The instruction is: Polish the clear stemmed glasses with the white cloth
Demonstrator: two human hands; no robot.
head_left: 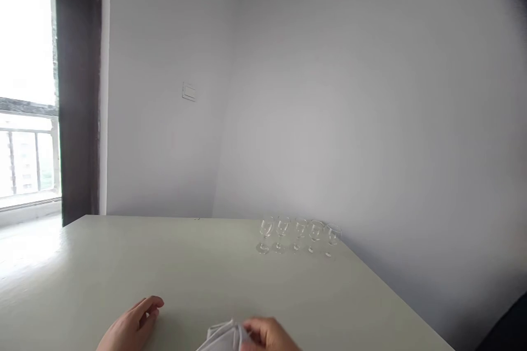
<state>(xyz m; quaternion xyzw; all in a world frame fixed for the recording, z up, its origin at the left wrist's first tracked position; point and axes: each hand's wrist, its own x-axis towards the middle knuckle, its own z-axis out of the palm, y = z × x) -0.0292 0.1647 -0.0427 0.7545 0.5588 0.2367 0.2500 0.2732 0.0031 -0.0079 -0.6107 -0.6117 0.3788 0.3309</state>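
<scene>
We looked down across a pale cream table [164, 263] from its near edge. At the bottom of the view, near the middle, lay a folded cloth [224, 337], pale grey-white and soft, with creased, layered corners rising slightly from the tabletop; the lower edge of the view cut it off. The person's right hand [267, 334] was curled over its right side, with the fingers [251, 329] closed on the folds, apparently grasping it. The left hand [134, 323] lay just left of the cloth and apart from it, relaxed and holding nothing, its fingers loosely curved above the table. Well beyond both hands, five clear stemmed wine glasses [298, 236] stood upright in a row near the far edge, toward the right. A white wall behind the table carried a small switch plate [189, 91], and a bright window [27, 38] with a balcony railing [28, 159] lit the far left.
</scene>
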